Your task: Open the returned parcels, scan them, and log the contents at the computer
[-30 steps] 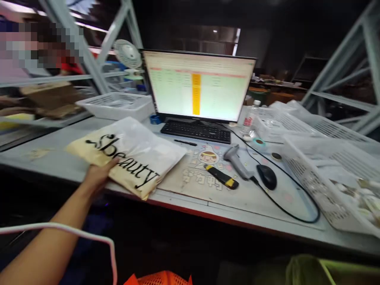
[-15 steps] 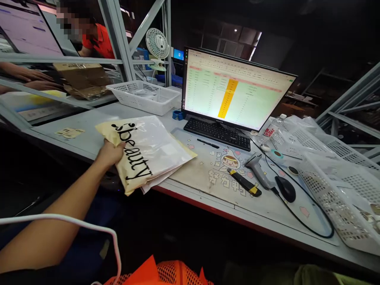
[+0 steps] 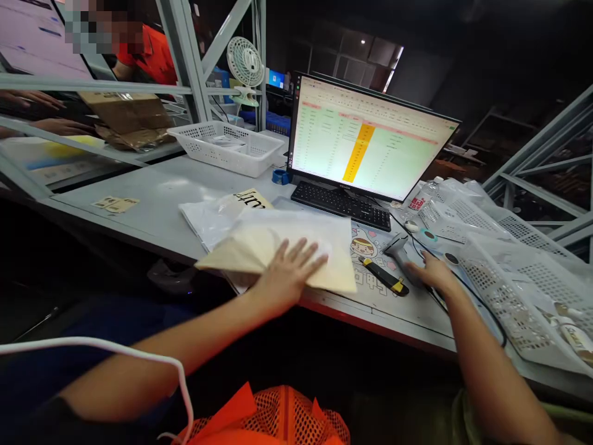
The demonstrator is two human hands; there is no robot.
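Observation:
My left hand (image 3: 290, 275) lies palm down with spread fingers on a cream paper-like sheet or bag (image 3: 250, 250), slightly blurred. Beneath and behind this are a glossy white plastic package (image 3: 204, 216) and a cream piece with black lettering (image 3: 254, 198). My right hand (image 3: 434, 272) is over the handle of the grey barcode scanner (image 3: 396, 245), thumb and a finger apart. The scanner still rests on the desk mat, and the mouse is hidden behind my right hand. Left of the scanner lies a black and yellow box cutter (image 3: 384, 276).
Behind stand a keyboard (image 3: 340, 206) and a monitor (image 3: 370, 139). White perforated baskets (image 3: 495, 296) line the right side, near a bottle (image 3: 424, 194). A white basket (image 3: 227, 154) and a fan (image 3: 244, 62) are at the back left. Beyond the frame sits a co-worker (image 3: 155, 55).
The lettered package in my left hand has been put down and turned over near the middle, and that hand has opened onto it. My right hand has come in at the scanner.

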